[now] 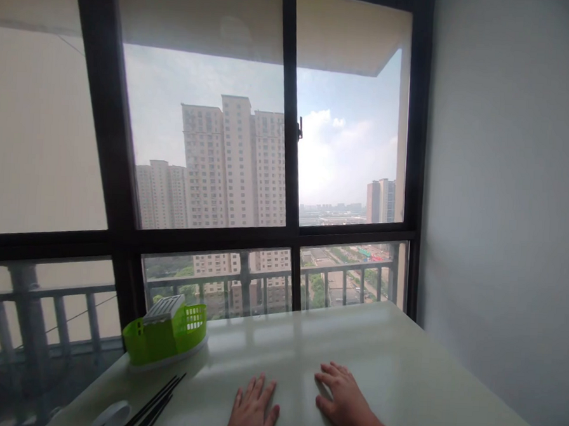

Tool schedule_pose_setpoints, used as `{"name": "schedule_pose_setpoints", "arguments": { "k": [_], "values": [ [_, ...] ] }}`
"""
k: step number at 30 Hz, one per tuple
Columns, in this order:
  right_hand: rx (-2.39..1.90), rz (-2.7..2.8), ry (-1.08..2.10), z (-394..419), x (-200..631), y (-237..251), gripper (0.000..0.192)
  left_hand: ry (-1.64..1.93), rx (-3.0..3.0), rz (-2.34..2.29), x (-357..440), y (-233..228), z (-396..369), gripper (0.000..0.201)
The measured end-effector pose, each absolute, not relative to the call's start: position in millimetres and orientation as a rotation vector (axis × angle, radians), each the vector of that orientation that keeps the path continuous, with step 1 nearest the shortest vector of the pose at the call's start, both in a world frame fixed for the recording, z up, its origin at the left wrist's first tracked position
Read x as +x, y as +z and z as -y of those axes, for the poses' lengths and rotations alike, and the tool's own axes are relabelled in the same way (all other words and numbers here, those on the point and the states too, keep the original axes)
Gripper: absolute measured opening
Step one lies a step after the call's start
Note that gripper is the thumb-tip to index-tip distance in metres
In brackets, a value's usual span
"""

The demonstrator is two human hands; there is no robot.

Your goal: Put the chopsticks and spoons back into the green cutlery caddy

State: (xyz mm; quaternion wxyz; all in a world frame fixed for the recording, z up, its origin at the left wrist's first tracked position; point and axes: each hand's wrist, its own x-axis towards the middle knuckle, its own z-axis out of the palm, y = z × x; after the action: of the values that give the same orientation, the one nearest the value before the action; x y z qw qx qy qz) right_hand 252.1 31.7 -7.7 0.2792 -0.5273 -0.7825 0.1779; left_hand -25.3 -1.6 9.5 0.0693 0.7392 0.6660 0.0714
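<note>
My left hand [253, 410] lies palm down on the pale, glossy table [367, 351], its fingers spread and nothing in it. To its right, my right hand [344, 397] also rests on the tabletop, fingers stretched out, holding nothing. Left of my left hand are several dark chopsticks [156, 404], lying aslant and cut off by the lower edge of the view. Beside them is a white ring-shaped thing [112, 415], perhaps a roll of tape, partly out of view. A green plastic basket [151, 343] with a white slatted top part stands at the table's far left corner.
A dark-framed window [290, 235] runs along the table's far edge, with a railing [266, 279] and tall buildings [232, 166] outside. A plain pale wall [504, 205] borders the table on the right. The window handle [300, 128] is on the middle upright.
</note>
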Motion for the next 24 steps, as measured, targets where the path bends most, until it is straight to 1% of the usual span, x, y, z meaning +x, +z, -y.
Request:
{"name": "schedule_pose_setpoints", "arguments": {
  "k": [11,24],
  "values": [
    [-1.412,2.092,0.452,-32.6,253.6,-8.1,0.053,0.328,2.262,-1.992,-26.8,-0.9,3.7,0.062],
    [-1.427,2.091,0.460,-33.1,254.1,-6.3,0.052,0.354,2.253,-1.985,-24.6,2.7,6.5,0.062]
  ]
}}
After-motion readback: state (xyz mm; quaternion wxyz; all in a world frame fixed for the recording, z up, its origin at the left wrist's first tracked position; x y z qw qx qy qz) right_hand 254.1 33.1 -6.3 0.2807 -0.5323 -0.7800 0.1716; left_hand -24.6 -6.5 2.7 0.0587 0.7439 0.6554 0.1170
